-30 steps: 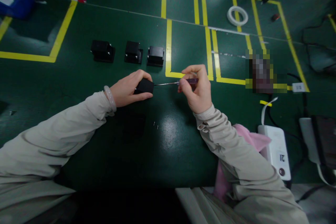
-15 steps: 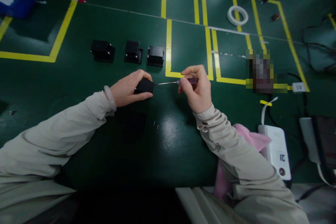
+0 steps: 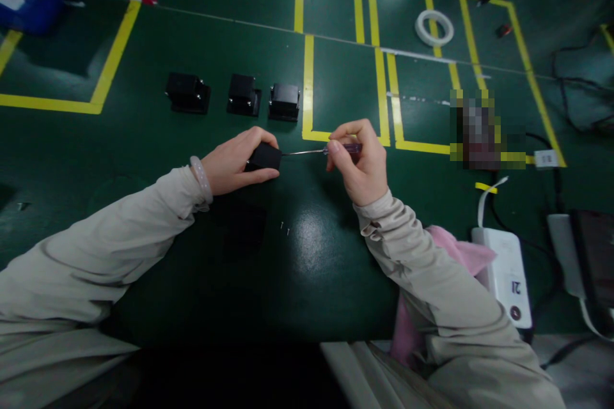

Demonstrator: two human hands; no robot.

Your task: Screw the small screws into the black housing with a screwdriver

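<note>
Block [image 3: 265, 158], black, one: in the left hand [image 3: 240, 160], just short of the yellow tape lines [image 3: 308, 86] and nearer the wearer than the row. Fingers lie over the far side and thumb along the near side, a clasp that probably braces the piece against the tool.

Screwdriver [image 3: 306, 152], thin shaft, purplish handle: pinched between thumb and fingers of the right hand [image 3: 359, 163], the others curled. Shaft lies nearly level, its tip at the block's right end, seemingly lined up with a fixing there; whether it is seated in a screw cannot be told.

Screws [image 3: 288, 231], two, small: loose on the wearer's side of the block, probably set there for easy reach.

Row blocks [image 3: 242, 89], three, black, bright fixings at the corners: beyond the left hand, spaced apart, likely to leave working room.

Surface: green table [image 3: 330, 268], glossy, a pale seam running across, tape lines marking out rectangles.

Surroundings: tape roll [image 3: 419, 30], white, far right; blue bin [image 3: 45, 3], far left; power strip [image 3: 501, 262], white, beside the right sleeve; pink cloth [image 3: 455, 252] under that sleeve; dark cables [image 3: 570, 80] at right. Room light dim.
</note>
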